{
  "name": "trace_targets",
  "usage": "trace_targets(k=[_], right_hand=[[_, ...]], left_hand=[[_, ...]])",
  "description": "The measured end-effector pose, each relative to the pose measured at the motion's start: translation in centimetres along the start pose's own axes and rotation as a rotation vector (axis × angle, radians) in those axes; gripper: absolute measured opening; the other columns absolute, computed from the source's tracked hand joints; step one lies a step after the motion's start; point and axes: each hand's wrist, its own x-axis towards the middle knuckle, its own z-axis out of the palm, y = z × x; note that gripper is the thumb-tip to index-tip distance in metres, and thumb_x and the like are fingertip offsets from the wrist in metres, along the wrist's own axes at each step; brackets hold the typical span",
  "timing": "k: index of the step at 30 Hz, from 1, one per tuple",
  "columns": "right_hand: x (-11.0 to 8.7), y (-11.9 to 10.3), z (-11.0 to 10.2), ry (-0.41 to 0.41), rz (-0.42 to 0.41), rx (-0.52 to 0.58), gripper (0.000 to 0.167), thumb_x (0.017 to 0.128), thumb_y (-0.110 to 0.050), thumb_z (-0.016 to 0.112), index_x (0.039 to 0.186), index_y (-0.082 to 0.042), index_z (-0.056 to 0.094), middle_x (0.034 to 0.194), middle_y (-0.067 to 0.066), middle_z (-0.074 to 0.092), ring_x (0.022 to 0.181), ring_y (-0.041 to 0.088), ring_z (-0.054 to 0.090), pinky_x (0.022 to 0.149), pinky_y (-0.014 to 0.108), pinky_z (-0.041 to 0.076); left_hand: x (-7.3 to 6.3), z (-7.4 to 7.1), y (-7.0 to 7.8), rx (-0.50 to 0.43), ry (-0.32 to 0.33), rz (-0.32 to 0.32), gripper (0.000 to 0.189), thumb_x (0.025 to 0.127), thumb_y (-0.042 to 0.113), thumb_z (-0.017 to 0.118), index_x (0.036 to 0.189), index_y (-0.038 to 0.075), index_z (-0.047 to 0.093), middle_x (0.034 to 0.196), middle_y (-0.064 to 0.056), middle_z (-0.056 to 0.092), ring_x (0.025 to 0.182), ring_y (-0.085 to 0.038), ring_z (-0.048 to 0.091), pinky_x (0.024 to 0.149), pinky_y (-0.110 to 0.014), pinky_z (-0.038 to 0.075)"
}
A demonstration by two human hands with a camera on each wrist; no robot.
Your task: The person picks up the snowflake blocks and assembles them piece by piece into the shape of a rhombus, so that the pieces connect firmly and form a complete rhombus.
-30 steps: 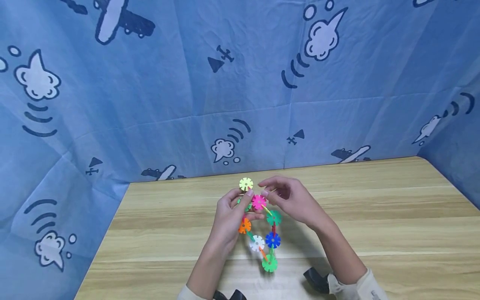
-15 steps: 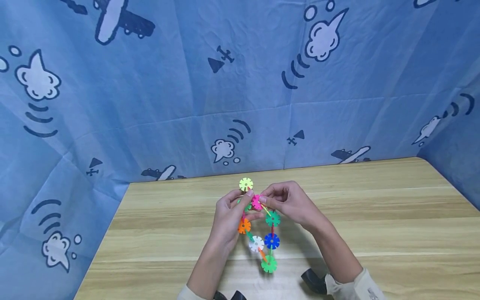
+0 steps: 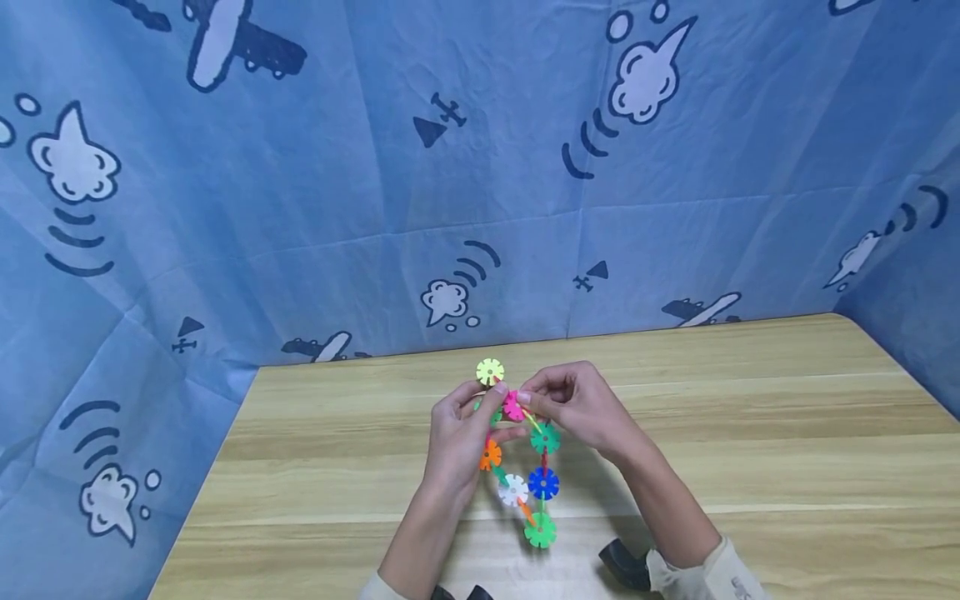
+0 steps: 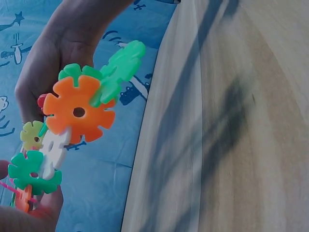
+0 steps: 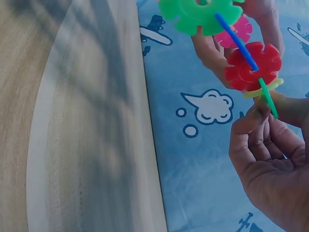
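A ring-like chain of slotted plastic snowflake discs is held up above the table between both hands. My left hand [image 3: 459,433] grips its upper left part, thumb on top near a pale yellow disc [image 3: 491,372] that sticks up. With thumb and fingertips, my right hand [image 3: 577,406] pinches the chain at the right edge of the pink disc [image 3: 513,406]. Below hang a teal disc [image 3: 545,438], a blue disc [image 3: 543,492], a bright green disc [image 3: 540,537], a white disc [image 3: 513,498] and an orange disc [image 3: 492,455]. A red disc [image 5: 236,72] faces the right wrist camera. Fingers partly hide the upper links.
The wood-grain table [image 3: 315,467] extends on both sides of the hands. Behind it hangs a blue cloth [image 3: 510,167] printed with planes and clouds. A black wrist mount [image 3: 626,565] sits by the right sleeve [image 3: 705,575].
The right hand has come down and left onto the pink disc's edge and now pinches there, turning that disc slightly. The left hand stays nearly still.
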Motion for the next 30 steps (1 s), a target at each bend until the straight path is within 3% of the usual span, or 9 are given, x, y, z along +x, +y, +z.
trace_targets(k=[12,16,24,30], right_hand=[[0.07,0.17,0.58,0.026,0.016,0.003,0.014,0.097,-0.011,0.079,0.096,0.004,0.079,0.07,0.005,0.071,0.057,0.008,0.056,0.051,0.02,0.044],[0.07,0.23,0.7,0.029,0.019,-0.003,0.014,0.097,-0.01,0.078,0.095,0.004,0.079,0.07,0.005,0.071,0.057,0.009,0.057,0.052,0.02,0.045],[-0.02,0.32,0.84,0.03,0.008,0.004,0.013,0.096,-0.008,0.078,0.096,0.005,0.079,0.072,0.009,0.074,0.057,0.01,0.058,0.052,0.02,0.046],[-0.12,0.38,0.74,0.034,0.019,0.002,0.015,0.097,-0.009,0.078,0.097,0.006,0.079,0.073,0.009,0.075,0.058,0.007,0.06,0.053,0.02,0.05]], left_hand=[[-0.14,0.0,-0.31,0.012,0.068,0.046,0.027,0.101,0.011,0.074,0.119,-0.008,0.071,0.096,-0.008,0.074,0.084,-0.014,0.074,0.077,-0.039,0.071],[-0.22,-0.21,-0.23,0.046,0.055,0.05,0.026,0.101,0.013,0.074,0.117,-0.008,0.072,0.096,-0.009,0.074,0.083,-0.015,0.074,0.082,-0.043,0.071],[-0.2,-0.66,-0.1,0.094,0.015,0.06,0.03,0.102,0.012,0.072,0.123,-0.009,0.071,0.107,-0.014,0.075,0.095,-0.015,0.074,0.084,-0.041,0.07],[-0.16,-0.82,-0.12,0.149,-0.001,0.078,0.028,0.101,0.013,0.073,0.119,-0.009,0.074,0.108,-0.019,0.08,0.083,-0.015,0.077,0.082,-0.039,0.07]])
